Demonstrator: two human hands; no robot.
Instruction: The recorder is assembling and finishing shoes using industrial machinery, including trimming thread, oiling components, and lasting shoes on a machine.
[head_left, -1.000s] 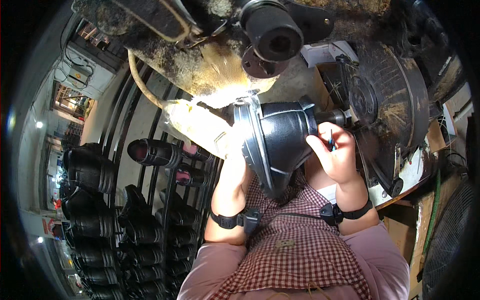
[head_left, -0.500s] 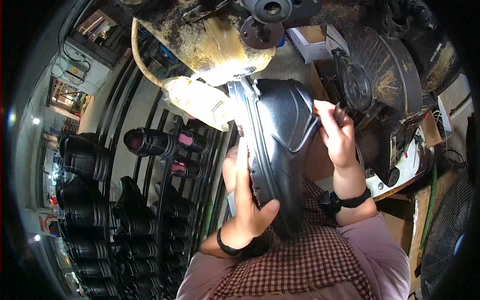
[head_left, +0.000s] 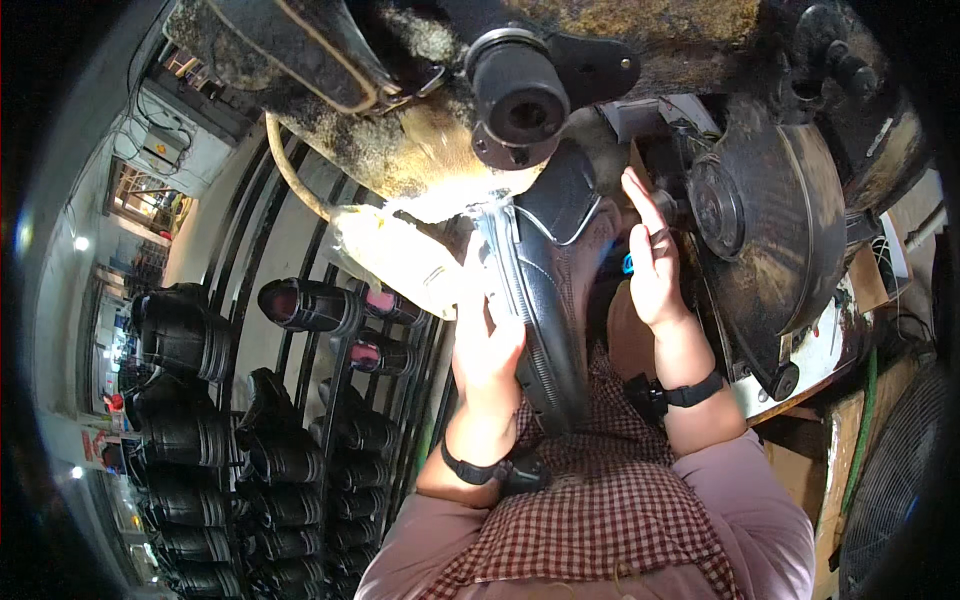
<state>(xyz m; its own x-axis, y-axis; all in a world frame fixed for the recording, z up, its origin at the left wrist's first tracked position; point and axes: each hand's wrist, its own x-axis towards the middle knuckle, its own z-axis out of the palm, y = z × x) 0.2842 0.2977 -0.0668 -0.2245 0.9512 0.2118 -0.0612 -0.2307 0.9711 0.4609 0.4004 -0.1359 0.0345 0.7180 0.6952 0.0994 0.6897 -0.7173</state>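
Observation:
A black shoe [head_left: 553,290] stands with its heel end up under a worn stitching machine [head_left: 440,150], toe pointing toward my lap. Along the sole edge runs a ribbed welt. My left hand [head_left: 487,345] holds the shoe from its left side, fingers up along the sole near the bright lamp; glare washes out the fingertips. To the right of the shoe, my right hand [head_left: 655,265] is open, fingers stretched upward, beside the hub of a large dark wheel [head_left: 718,207]. Whether it touches the hub I cannot tell. The stitching point is lost in glare.
A wrapped lamp [head_left: 390,255] on a bent cable hangs left of the shoe. Racks of black shoes [head_left: 180,430] fill the left side. At right are a white machine table [head_left: 830,350], a green hose [head_left: 868,400] and a fan [head_left: 895,480].
My left hand has slid up the sole toward the lamp. The right hand has left the shoe's upper and opened beside the wheel hub. The shoe has turned slightly, and the whole view has shifted.

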